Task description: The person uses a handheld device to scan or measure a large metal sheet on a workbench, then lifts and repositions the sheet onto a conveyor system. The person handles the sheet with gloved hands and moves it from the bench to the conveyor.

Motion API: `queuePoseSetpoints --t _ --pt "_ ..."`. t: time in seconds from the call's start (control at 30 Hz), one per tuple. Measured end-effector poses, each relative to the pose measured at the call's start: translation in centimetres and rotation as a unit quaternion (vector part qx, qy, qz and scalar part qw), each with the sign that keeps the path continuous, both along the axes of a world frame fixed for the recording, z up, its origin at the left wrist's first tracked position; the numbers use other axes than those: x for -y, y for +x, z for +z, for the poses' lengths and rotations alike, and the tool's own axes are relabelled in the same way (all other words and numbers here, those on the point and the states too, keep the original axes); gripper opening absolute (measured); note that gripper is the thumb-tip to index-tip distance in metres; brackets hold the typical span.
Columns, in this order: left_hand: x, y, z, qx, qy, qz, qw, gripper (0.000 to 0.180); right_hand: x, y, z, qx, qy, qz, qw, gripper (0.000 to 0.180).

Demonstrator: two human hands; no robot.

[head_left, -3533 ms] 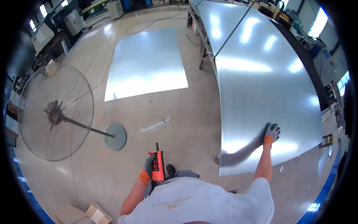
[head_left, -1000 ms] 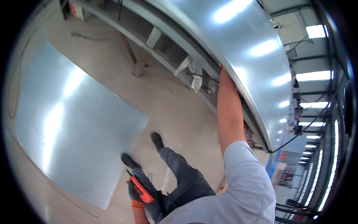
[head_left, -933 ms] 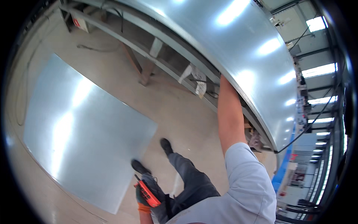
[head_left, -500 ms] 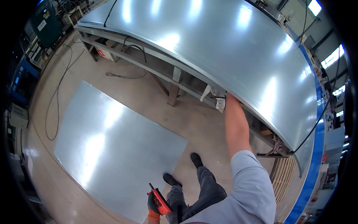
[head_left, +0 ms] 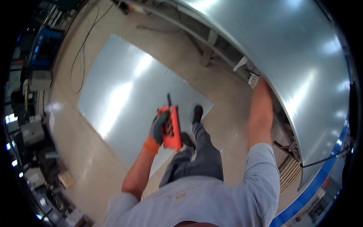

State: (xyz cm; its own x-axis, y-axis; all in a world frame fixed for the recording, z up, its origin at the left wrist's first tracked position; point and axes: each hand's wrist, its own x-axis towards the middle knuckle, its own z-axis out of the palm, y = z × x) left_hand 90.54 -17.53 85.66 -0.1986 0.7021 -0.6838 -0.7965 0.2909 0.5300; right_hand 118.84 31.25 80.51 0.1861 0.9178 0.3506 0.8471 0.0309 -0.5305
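Observation:
My left hand (head_left: pixel 158 126), in a grey and orange glove, holds a red remote control box (head_left: pixel 171 126) with a short black antenna, raised in front of my legs. My right arm reaches up to the underside edge of a large shiny metal sheet (head_left: pixel 295 56) lying on a raised table; the hand itself is hidden beneath that edge. A second metal sheet (head_left: pixel 128 94) lies flat on the floor under and ahead of my feet.
Steel frame legs (head_left: pixel 206 56) support the raised sheet. Cables (head_left: pixel 81 56) trail over the concrete floor at the left. Machines and cabinets (head_left: pixel 34 79) line the left side. A stack of wooden boards (head_left: pixel 289 172) sits at the right, beside a blue strip (head_left: pixel 317 181).
My view has swung from one side of the big sheet to looking down along its edge. My left hand has lifted the red remote higher. My right arm stays at the sheet's edge.

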Motion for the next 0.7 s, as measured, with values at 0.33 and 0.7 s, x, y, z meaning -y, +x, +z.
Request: queuePoseSetpoints --t 0.33,0.7 --pt "-14.3 0.2 12.1 -0.295 0.154 -0.126 0.935 0.036 6.3 1.0 1.0 -0.126 0.097 -0.021 0.987 0.059" --pt "-16.2 -1.8 11.3 -0.315 0.237 -0.192 0.899 0.026 28.6 6.4 -7.7 -0.417 -0.222 -0.067 0.879 0.067"
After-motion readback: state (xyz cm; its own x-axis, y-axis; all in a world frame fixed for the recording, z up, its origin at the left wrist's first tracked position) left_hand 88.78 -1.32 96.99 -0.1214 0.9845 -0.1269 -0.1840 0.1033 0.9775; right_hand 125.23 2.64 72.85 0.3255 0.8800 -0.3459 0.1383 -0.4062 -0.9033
